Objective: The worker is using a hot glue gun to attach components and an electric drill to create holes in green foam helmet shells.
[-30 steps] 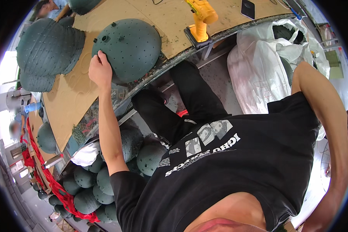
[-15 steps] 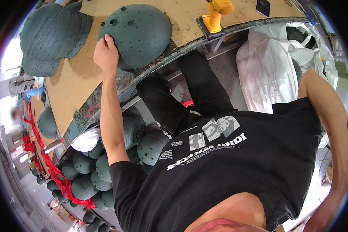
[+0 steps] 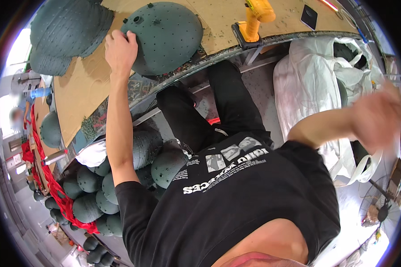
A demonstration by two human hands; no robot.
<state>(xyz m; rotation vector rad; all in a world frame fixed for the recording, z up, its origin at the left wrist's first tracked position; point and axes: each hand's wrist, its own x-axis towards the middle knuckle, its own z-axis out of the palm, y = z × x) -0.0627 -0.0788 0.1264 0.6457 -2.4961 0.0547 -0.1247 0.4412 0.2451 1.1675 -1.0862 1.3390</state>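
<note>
My left hand (image 3: pixel 120 49) reaches up to a dark green dome-shaped shell (image 3: pixel 169 38) dotted with small holes, which lies on the brown workbench (image 3: pixel 87 84). Its fingers curl over the shell's left edge. My right hand (image 3: pixel 376 115) is raised at the right, away from the bench, in front of a white bag. It is blurred by motion, and nothing shows in it. My black shirt and dark trousers fill the lower middle.
A stack of green shells (image 3: pixel 67 31) sits at the bench's far left. A yellow cordless drill (image 3: pixel 254 20) and a dark flat device (image 3: pixel 308 17) lie on the bench. Several green domes (image 3: pixel 93 196) are piled below it beside a red strap (image 3: pixel 53 187). White bags (image 3: pixel 312 84) stand at the right.
My right arm has swung up, bringing the hand into view at the right. My left hand has stayed on the dome's edge while the view shifted slightly.
</note>
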